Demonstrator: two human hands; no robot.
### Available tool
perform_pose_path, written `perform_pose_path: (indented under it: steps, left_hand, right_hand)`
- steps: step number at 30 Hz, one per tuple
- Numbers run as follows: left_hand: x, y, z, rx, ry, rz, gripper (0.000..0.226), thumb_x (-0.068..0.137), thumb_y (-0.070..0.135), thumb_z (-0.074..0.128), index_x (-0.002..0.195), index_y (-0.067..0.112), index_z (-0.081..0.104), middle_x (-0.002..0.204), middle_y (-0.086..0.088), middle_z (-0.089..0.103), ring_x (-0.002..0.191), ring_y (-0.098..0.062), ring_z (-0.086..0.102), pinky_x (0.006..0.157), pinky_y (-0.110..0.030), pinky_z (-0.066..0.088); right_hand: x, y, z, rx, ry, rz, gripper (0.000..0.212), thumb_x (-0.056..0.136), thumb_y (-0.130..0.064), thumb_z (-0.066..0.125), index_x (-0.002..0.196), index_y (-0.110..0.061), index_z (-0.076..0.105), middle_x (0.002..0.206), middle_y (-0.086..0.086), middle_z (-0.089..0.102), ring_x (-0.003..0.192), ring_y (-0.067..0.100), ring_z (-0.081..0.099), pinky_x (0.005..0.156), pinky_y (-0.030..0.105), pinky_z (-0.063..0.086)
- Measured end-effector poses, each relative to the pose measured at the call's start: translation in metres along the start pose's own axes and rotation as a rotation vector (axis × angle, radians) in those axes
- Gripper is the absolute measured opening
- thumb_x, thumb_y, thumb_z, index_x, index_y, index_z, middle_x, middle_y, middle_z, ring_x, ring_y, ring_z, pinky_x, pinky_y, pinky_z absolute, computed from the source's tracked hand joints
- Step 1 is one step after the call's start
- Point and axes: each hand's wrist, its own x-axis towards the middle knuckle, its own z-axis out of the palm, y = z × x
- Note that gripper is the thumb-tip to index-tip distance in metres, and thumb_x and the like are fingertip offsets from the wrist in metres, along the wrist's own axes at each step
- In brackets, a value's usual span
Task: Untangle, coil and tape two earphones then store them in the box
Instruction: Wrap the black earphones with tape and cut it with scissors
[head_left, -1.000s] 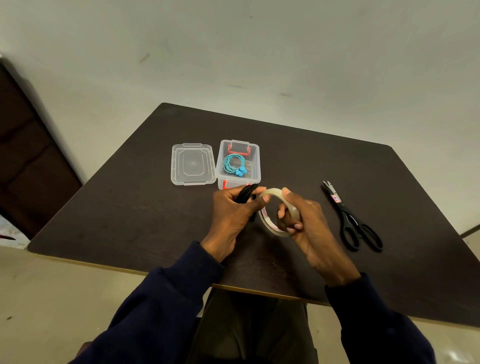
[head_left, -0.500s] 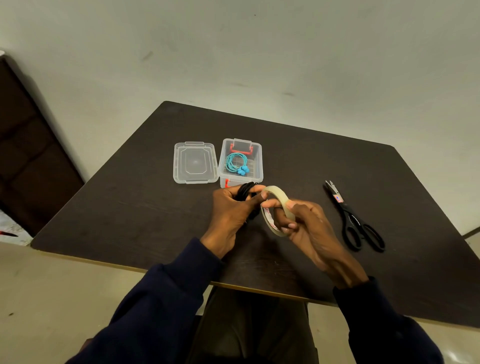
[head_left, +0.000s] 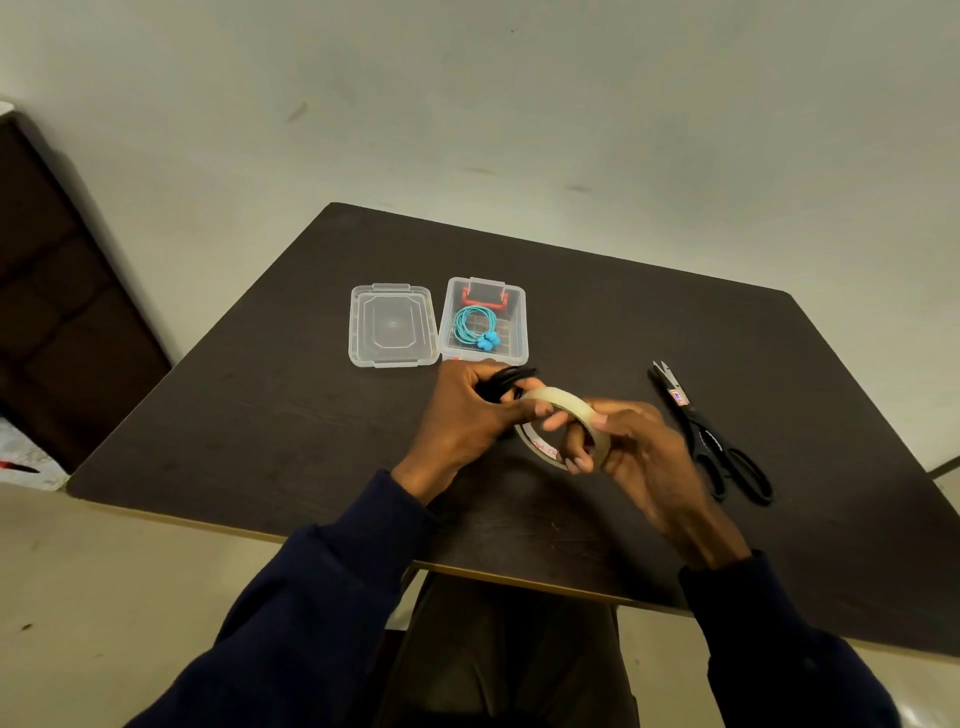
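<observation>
A coiled teal earphone (head_left: 475, 327) lies inside the open clear plastic box (head_left: 519, 332) at the middle of the dark table. Just in front of the box, my left hand (head_left: 467, 415) grips a coiled black earphone (head_left: 506, 378), its thumb reaching to the tape roll. My right hand (head_left: 628, 447) holds the beige tape roll (head_left: 563, 402) upright, fingers curled through and around its ring. The two hands touch above the table. Most of the black coil is hidden in my left palm.
The box's clear lid (head_left: 392, 326) lies flat to the left of the box. Black scissors (head_left: 711, 441) lie on the table to the right of my hands. The dark table (head_left: 260, 415) has its near edge below my wrists; a pale wall is behind.
My right hand has shifted its grip on the tape roll, its fingers now further round the ring. My left hand keeps holding the black coil in about the same place.
</observation>
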Motion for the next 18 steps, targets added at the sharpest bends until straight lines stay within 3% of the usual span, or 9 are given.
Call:
perform_pose_path:
  steps: [2, 5, 9, 13, 16, 18]
  left_hand:
    - [0.000, 0.000, 0.001, 0.063, -0.016, 0.041, 0.023, 0.072, 0.014, 0.087, 0.094, 0.010, 0.078, 0.084, -0.006, 0.075, 0.076, -0.014, 0.068, 0.076, -0.032, 0.059]
    - [0.000, 0.002, 0.005, 0.132, -0.058, 0.085, 0.020, 0.071, 0.014, 0.088, 0.084, 0.022, 0.076, 0.076, 0.005, 0.071, 0.072, -0.004, 0.066, 0.072, -0.023, 0.056]
    - [0.001, -0.001, 0.009, 0.188, -0.046, 0.116, 0.023, 0.069, 0.019, 0.090, 0.081, 0.027, 0.071, 0.077, -0.004, 0.072, 0.075, -0.017, 0.068, 0.073, -0.030, 0.059]
    - [0.001, -0.003, 0.009, 0.159, -0.045, 0.077, 0.026, 0.069, 0.017, 0.090, 0.090, 0.014, 0.076, 0.079, -0.002, 0.074, 0.077, -0.017, 0.070, 0.075, -0.029, 0.060]
    - [0.002, -0.005, 0.006, 0.121, -0.072, 0.045, 0.027, 0.071, 0.014, 0.089, 0.095, 0.011, 0.077, 0.074, 0.014, 0.072, 0.074, -0.002, 0.068, 0.075, -0.023, 0.055]
    - [0.003, -0.007, 0.004, 0.087, -0.074, 0.030, 0.026, 0.072, 0.012, 0.087, 0.096, 0.008, 0.077, 0.072, 0.016, 0.071, 0.070, 0.001, 0.063, 0.073, -0.023, 0.054]
  right_hand:
    - [0.002, -0.005, -0.001, -0.069, 0.042, 0.033, 0.043, 0.092, -0.026, 0.049, 0.088, 0.010, 0.073, 0.055, 0.017, 0.052, 0.052, 0.026, 0.048, 0.058, 0.031, 0.048]
    - [0.006, -0.010, 0.005, -0.177, 0.111, 0.086, 0.054, 0.097, -0.042, 0.059, 0.069, 0.002, 0.071, 0.043, 0.006, 0.045, 0.041, 0.019, 0.038, 0.055, 0.033, 0.039]
    - [0.009, -0.008, 0.014, -0.271, 0.237, 0.131, 0.053, 0.093, -0.040, 0.066, 0.047, -0.012, 0.061, 0.037, -0.002, 0.039, 0.034, 0.009, 0.030, 0.054, 0.030, 0.032]
    - [0.010, -0.001, 0.013, -0.232, 0.274, 0.126, 0.050, 0.098, -0.020, 0.063, 0.049, -0.010, 0.062, 0.038, -0.002, 0.040, 0.035, 0.008, 0.032, 0.056, 0.029, 0.031]
    - [0.011, 0.002, 0.008, -0.167, 0.240, 0.116, 0.046, 0.099, -0.021, 0.059, 0.057, -0.001, 0.061, 0.037, -0.002, 0.028, 0.036, 0.011, 0.022, 0.056, 0.032, 0.029]
    - [0.012, 0.004, 0.005, -0.142, 0.194, 0.098, 0.046, 0.100, -0.024, 0.058, 0.062, 0.000, 0.065, 0.037, -0.003, 0.027, 0.038, 0.012, 0.021, 0.056, 0.033, 0.030]
